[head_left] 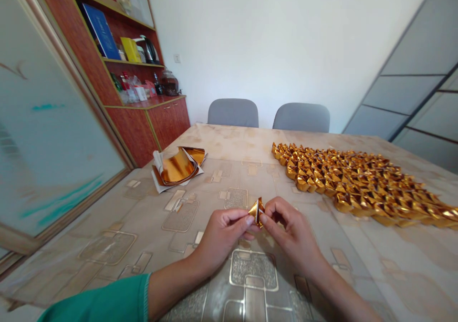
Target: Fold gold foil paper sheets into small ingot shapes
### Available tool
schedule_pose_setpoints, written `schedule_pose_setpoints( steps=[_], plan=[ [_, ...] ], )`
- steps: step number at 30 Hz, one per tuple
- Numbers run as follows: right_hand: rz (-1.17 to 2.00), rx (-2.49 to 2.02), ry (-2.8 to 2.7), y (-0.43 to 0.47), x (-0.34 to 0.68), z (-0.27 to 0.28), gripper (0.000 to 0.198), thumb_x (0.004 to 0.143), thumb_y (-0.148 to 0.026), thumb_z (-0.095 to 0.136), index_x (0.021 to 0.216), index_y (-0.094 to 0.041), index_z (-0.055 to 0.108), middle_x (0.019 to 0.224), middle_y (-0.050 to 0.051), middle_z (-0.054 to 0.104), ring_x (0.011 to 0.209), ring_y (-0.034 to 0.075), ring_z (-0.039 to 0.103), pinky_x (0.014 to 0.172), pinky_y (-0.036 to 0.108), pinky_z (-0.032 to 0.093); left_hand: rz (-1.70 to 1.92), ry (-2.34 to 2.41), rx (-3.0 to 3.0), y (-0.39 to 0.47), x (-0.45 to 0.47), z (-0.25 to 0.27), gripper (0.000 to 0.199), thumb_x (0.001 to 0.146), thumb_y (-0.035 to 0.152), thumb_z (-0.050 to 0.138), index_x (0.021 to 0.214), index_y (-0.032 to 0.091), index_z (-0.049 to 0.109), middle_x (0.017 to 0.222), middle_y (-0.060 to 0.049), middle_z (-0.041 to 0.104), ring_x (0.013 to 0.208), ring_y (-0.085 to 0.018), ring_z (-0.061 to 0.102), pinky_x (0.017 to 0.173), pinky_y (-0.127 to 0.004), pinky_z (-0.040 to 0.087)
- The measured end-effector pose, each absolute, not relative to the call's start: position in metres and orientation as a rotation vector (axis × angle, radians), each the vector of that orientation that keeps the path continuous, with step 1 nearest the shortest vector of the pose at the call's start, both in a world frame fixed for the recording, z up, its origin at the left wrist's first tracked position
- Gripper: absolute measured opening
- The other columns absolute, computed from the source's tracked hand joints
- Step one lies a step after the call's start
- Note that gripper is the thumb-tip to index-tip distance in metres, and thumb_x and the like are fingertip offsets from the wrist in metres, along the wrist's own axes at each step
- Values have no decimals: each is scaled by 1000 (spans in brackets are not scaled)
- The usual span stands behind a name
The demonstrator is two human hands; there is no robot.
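Note:
Between my two hands, just above the table, is a small folded piece of gold foil paper [256, 210] with a pale edge showing along its opening. My left hand [229, 229] pinches its left side between thumb and fingers. From the other side, my right hand [288, 224] grips it with the thumb and a bent index finger. Rows of folded gold paper pieces [343, 179] stand packed together on the right of the table. A curled stack of gold foil sheets [177, 167] with white paper around it lies at the left.
The table [143, 236] wears a patterned, shiny cover. Two grey chairs [232, 113] stand along its far edge. Back left is a red-brown cabinet [168, 121] with bottles and boxes on its shelves, next to a glass sliding door [53, 121].

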State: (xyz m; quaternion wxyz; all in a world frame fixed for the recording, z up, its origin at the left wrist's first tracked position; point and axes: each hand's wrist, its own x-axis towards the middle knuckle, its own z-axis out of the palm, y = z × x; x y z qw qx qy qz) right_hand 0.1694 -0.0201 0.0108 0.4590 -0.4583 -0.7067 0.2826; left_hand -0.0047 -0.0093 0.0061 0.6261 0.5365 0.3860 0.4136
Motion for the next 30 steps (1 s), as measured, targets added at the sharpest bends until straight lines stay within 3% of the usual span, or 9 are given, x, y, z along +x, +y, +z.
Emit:
schedule_pose_setpoints(
  steps=[7,15,24,28,30],
  plan=[
    [649,-1052,-1839,-20,173,13,18,93,-23,61,75,-21,55,79,0,55,72,15,53,63,27,39,958,874,1341,-8,-6,4,28,83,38,66,88,14,79,79,-5,73,70,-16,62,65,-26,53],
    [617,-1007,-1887,-17,177,11,23,89,-29,69,73,-21,55,73,-2,55,66,14,50,58,26,36,910,781,1192,-7,-6,8,31,74,44,77,76,14,77,69,-3,70,62,-12,61,59,-21,51],
    [600,-1016,-1895,-20,175,14,25,87,-31,71,71,-21,55,71,-2,55,66,15,51,58,26,34,815,787,967,-6,-7,3,31,71,40,82,76,11,74,66,-3,68,56,-8,59,56,-19,49],
    [750,-998,-1783,-21,174,14,12,86,-29,70,84,-23,60,81,0,58,70,15,51,63,28,39,894,773,896,-5,-6,3,28,69,37,84,77,12,73,72,-4,70,62,-10,62,61,-20,51],
    [837,-979,-1692,-22,174,14,17,83,-27,71,95,-24,59,87,0,58,71,15,50,64,29,40,928,782,902,-4,-7,5,27,70,36,83,78,12,74,75,-4,71,66,-11,63,63,-20,51]
  ],
)
